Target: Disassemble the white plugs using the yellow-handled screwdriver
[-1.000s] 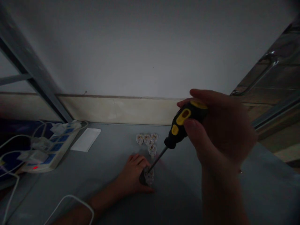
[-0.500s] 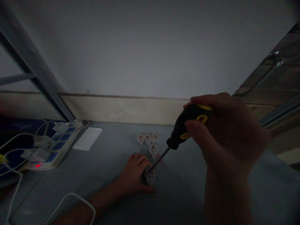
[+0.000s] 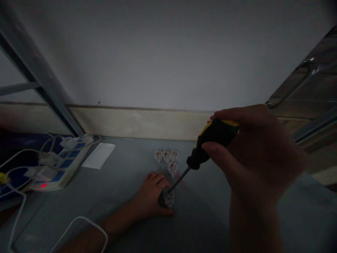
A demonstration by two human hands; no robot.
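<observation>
My left hand (image 3: pixel 152 196) is closed around a small plug (image 3: pixel 169 201) with a clear part and a dark part, holding it on the grey table. In my right hand (image 3: pixel 252 147) is a screwdriver (image 3: pixel 214 140) with a black and yellow handle, its fingers wrapped round the grip. The shaft slants down to the left, and its tip meets the plug at the left hand. Just beyond lie several clear plug pieces with brass-coloured pins (image 3: pixel 166 155), three in a row and one nearer (image 3: pixel 172 168).
At the left a white power strip (image 3: pixel 67 172) with blue sockets and a red light carries several white plugs and cables. A white paper (image 3: pixel 99 155) lies beside it. A white cable (image 3: pixel 84 218) loops over the near left table. The wall (image 3: pixel 163 70) rises behind.
The screwdriver handle has turned about its axis in my right hand, whose thumb has shifted along it. My left hand and the plug stay in place.
</observation>
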